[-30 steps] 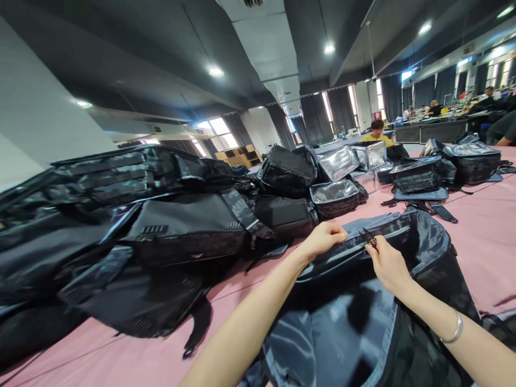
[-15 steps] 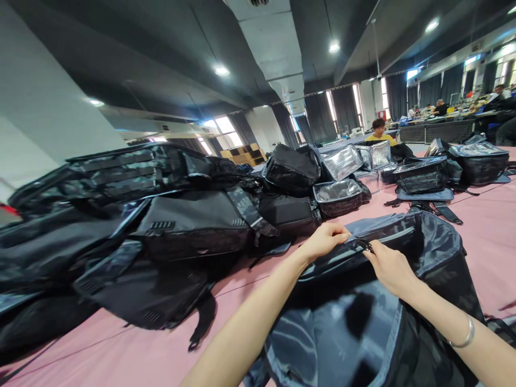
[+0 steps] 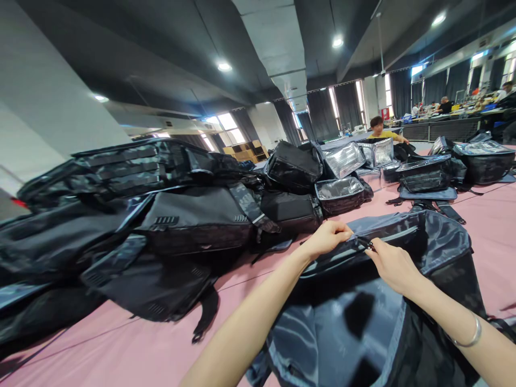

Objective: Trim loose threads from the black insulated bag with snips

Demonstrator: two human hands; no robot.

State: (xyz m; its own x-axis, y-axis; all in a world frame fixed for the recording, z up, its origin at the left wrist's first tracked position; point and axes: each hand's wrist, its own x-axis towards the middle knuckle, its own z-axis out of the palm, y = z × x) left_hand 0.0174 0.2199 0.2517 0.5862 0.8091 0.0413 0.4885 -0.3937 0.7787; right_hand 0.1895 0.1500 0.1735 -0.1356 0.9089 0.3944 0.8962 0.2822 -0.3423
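An open dark backpack (image 3: 439,242) with a grey-blue lining lies in front of me on the pink table (image 3: 121,355). My left hand (image 3: 327,237) is closed, pinching the lining's edge beside a zip line. My right hand (image 3: 393,263) is closed on a small black zip pull (image 3: 367,244) on that same zip, close to the left hand. A silver bracelet sits on my right wrist.
A heap of black backpacks (image 3: 161,215) fills the left side. Further back lie open bags with silvery linings (image 3: 341,191) and more bags (image 3: 427,174). A person in a yellow top (image 3: 381,131) sits beyond them; other people work at far right.
The right hand has drawn the zip pull leftward, closer to the left hand. The view has tilted slightly; the left hand keeps its pinch.
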